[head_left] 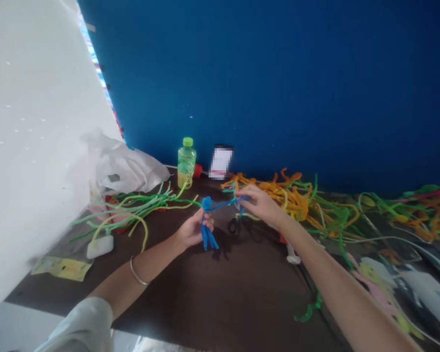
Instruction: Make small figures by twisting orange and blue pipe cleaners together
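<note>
My left hand (192, 230) grips a bundle of blue pipe cleaners (207, 230), twisted near the top with loose ends hanging down. My right hand (260, 205) pinches a thin blue strand (222, 205) running from the bundle's top, near its far end. Black scissors (240, 226) lie on the dark table (242, 303) just below my right hand. A heap of orange and green pipe cleaners (289, 198) spreads beyond that hand, and a pile of green ones (139, 208) lies to the left of my left hand.
A green-capped plastic bottle (187, 163), a blurred phone-like object (220, 161) and a white plastic bag (128, 168) stand at the back against a blue wall (278, 73). A white wall (33, 122) rises at left. A white block (100, 246) and yellow paper (61, 268) lie near the table's left side.
</note>
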Motion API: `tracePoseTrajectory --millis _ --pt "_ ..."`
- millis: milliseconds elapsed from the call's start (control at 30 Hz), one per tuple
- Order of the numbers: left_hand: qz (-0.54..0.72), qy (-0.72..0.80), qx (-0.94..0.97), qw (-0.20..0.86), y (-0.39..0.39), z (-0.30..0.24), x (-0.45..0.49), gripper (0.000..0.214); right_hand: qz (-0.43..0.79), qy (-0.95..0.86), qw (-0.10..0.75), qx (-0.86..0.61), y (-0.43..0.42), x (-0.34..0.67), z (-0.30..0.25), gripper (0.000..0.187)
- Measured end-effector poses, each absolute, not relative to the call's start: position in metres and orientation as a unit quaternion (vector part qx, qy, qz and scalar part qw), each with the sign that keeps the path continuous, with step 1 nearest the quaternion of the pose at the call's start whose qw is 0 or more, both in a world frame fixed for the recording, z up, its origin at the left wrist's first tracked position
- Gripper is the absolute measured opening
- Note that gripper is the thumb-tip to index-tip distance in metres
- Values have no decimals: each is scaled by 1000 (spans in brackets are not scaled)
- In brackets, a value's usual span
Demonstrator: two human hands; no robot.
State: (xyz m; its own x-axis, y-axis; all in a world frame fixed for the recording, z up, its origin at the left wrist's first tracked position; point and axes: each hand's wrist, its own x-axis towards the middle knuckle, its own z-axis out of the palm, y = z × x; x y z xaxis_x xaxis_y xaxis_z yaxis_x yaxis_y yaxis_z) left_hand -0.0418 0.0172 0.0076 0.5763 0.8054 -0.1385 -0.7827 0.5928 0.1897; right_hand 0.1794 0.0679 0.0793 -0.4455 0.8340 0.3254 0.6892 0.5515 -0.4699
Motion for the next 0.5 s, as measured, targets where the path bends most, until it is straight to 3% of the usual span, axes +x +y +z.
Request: tracePoseTrajectory --millis 133,267,367,500 --pt "447 123 64 884 16 9 -42 13 59 -881 160 -441 80 186 86 26" --pt "441 118 61 888 17 8 -42 13 42 -835 168 -523 79 182 99 22" --pt "439 89 56 892 18 4 -43 10 105 -790 205 -569 76 178 101 23" --pt "435 61 64 896 19 1 -43 8 304 -693 270 -595 80 176 90 25"
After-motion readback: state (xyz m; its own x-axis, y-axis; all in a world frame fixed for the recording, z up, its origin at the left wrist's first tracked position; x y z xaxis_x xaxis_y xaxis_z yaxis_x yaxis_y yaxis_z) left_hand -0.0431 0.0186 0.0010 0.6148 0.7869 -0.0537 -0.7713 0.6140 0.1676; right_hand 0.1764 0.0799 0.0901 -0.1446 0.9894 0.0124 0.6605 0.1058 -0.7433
